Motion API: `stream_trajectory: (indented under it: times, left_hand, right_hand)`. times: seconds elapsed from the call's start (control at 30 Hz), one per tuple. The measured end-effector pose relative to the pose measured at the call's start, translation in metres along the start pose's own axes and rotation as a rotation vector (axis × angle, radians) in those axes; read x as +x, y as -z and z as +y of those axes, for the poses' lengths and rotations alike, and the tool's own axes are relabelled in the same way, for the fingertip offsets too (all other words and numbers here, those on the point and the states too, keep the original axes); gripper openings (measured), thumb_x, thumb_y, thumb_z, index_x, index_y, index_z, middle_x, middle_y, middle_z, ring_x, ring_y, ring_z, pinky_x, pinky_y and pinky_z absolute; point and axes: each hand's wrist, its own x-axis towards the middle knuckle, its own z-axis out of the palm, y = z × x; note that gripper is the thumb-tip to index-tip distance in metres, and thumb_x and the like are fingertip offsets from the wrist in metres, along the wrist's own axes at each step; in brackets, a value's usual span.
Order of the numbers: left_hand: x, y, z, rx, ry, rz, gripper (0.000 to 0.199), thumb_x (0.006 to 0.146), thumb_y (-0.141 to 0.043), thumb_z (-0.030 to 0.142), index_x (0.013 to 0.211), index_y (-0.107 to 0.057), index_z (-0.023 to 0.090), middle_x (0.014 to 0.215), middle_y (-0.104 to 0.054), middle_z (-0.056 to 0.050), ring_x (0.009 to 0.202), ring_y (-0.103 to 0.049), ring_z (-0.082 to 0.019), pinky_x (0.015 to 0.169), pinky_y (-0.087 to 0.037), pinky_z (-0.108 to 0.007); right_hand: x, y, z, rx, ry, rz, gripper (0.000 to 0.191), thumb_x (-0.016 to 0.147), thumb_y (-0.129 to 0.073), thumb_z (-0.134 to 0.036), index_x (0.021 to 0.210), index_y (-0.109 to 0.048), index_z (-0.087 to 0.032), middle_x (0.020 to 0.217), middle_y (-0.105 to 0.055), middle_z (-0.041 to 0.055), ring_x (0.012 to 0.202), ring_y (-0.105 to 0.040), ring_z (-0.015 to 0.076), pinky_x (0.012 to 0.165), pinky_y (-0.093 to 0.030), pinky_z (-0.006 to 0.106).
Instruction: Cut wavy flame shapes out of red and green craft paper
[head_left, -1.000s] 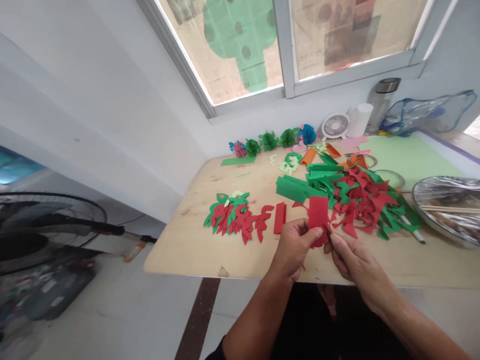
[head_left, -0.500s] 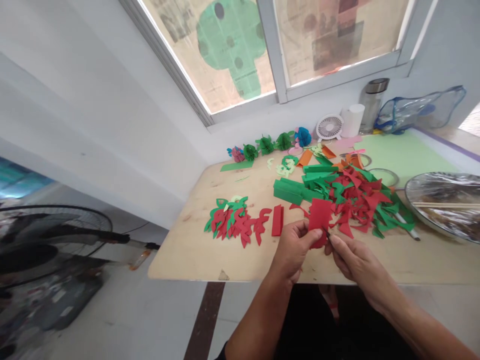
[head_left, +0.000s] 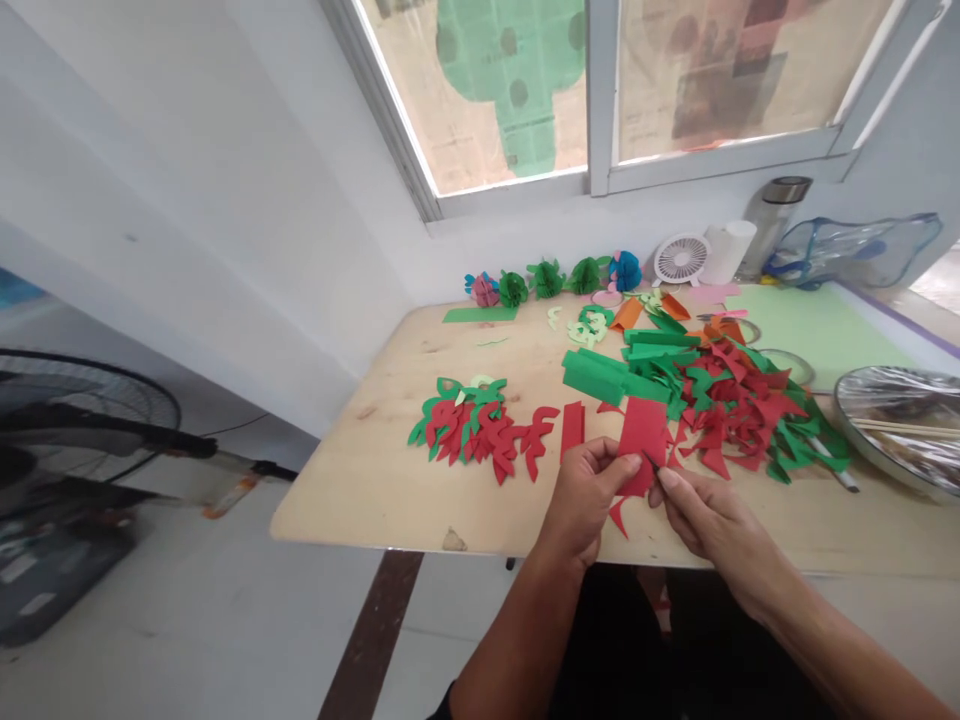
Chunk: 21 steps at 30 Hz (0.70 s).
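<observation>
My left hand (head_left: pixel 589 495) pinches a red piece of paper (head_left: pixel 643 425) between thumb and fingers, above the table's front part. From the right side my right hand (head_left: pixel 694 505) grips small dark scissors (head_left: pixel 651 461), mostly hidden in the fingers, with the tip against the paper's lower part. A pointed red scrap (head_left: pixel 619 518) shows just below the paper. To the left lie a folded red paper strip (head_left: pixel 572 430) and a pile of red and green cut-outs (head_left: pixel 480 430). Red offcuts (head_left: pixel 739 410) and green folded strips (head_left: pixel 604 375) lie beyond and to the right.
Paper ornaments (head_left: pixel 547 280) line the wall beside a small white fan (head_left: pixel 682 260) and a glass bottle (head_left: pixel 776 225). A film-covered bowl (head_left: pixel 900 425) with chopsticks stands at right. A pen (head_left: pixel 832 465) lies under the scraps. The wooden table (head_left: pixel 360 490) ends near my body.
My view has turned, so the table's contents sit slightly further right. A pointed red scrap now shows below the paper. Both hands keep their hold, with the scissors tip still at the paper.
</observation>
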Motion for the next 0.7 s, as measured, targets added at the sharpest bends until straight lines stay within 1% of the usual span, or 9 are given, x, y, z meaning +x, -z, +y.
stream_trajectory:
  times: [0.1, 0.2, 0.33, 0.4, 0.47, 0.57, 0.7]
  left_hand:
    - [-0.002, 0.007, 0.002, -0.024, 0.013, -0.001, 0.014, 0.059, -0.075, 0.021, 0.062, -0.064, 0.013, 0.058, -0.064, 0.0, 0.056, -0.055, -0.009, 0.064, -0.042, -0.023]
    - [-0.002, 0.012, 0.004, -0.024, 0.025, 0.001, 0.016, 0.059, -0.075, 0.022, 0.065, -0.064, 0.012, 0.063, -0.065, -0.002, 0.059, -0.056, -0.01, 0.065, -0.043, -0.024]
    - [-0.002, 0.016, 0.006, -0.032, -0.004, 0.067, 0.018, 0.058, -0.076, 0.021, 0.063, -0.06, 0.013, 0.06, -0.062, 0.001, 0.055, -0.052, -0.007, 0.061, -0.04, -0.021]
    - [-0.002, 0.015, 0.007, -0.059, -0.006, 0.089, 0.02, 0.057, -0.076, 0.02, 0.063, -0.059, 0.014, 0.059, -0.061, 0.002, 0.054, -0.052, -0.007, 0.059, -0.039, -0.02]
    - [-0.003, 0.011, 0.007, -0.127, 0.021, 0.089, 0.023, 0.055, -0.078, 0.021, 0.063, -0.057, 0.014, 0.059, -0.062, 0.001, 0.054, -0.053, -0.008, 0.059, -0.04, -0.021]
    - [-0.006, 0.002, 0.004, -0.236, 0.072, 0.038, 0.025, 0.055, -0.079, 0.024, 0.063, -0.057, 0.014, 0.06, -0.062, 0.0, 0.055, -0.055, -0.009, 0.061, -0.042, -0.023]
    - [-0.008, -0.009, -0.005, -0.252, 0.113, -0.007, 0.02, 0.061, -0.077, 0.024, 0.068, -0.062, 0.013, 0.067, -0.065, -0.003, 0.06, -0.057, -0.01, 0.067, -0.044, -0.024]
  right_hand:
    - [0.001, -0.005, -0.001, -0.033, 0.003, -0.002, 0.045, 0.083, -0.045, -0.061, 0.067, -0.054, -0.019, 0.045, -0.025, -0.0091, 0.041, -0.019, 0.008, 0.04, -0.012, 0.023]
    - [0.002, -0.008, -0.003, -0.07, 0.004, -0.013, 0.045, 0.084, -0.043, -0.06, 0.068, -0.054, -0.019, 0.044, -0.025, -0.0091, 0.04, -0.018, 0.0081, 0.04, -0.011, 0.023]
    - [0.004, -0.008, -0.005, -0.133, 0.019, -0.073, 0.046, 0.085, -0.041, -0.06, 0.07, -0.054, -0.018, 0.044, -0.024, -0.0094, 0.041, -0.018, 0.0081, 0.041, -0.01, 0.024]
    - [0.004, -0.007, -0.005, -0.15, 0.033, -0.08, 0.047, 0.085, -0.04, -0.06, 0.072, -0.054, -0.018, 0.045, -0.025, -0.0092, 0.042, -0.019, 0.0083, 0.041, -0.011, 0.023]
    - [0.004, -0.005, -0.005, -0.148, 0.045, -0.064, 0.047, 0.086, -0.039, -0.06, 0.073, -0.055, -0.017, 0.046, -0.025, -0.009, 0.042, -0.02, 0.0085, 0.041, -0.013, 0.023]
    - [0.003, -0.001, -0.002, -0.107, 0.066, -0.031, 0.045, 0.086, -0.04, -0.059, 0.069, -0.051, -0.019, 0.047, -0.026, -0.0083, 0.043, -0.022, 0.0089, 0.041, -0.016, 0.023]
    - [0.002, 0.007, 0.001, 0.008, 0.12, 0.033, 0.044, 0.085, -0.046, -0.057, 0.06, -0.04, -0.021, 0.048, -0.029, -0.0069, 0.043, -0.024, 0.0088, 0.039, -0.02, 0.023]
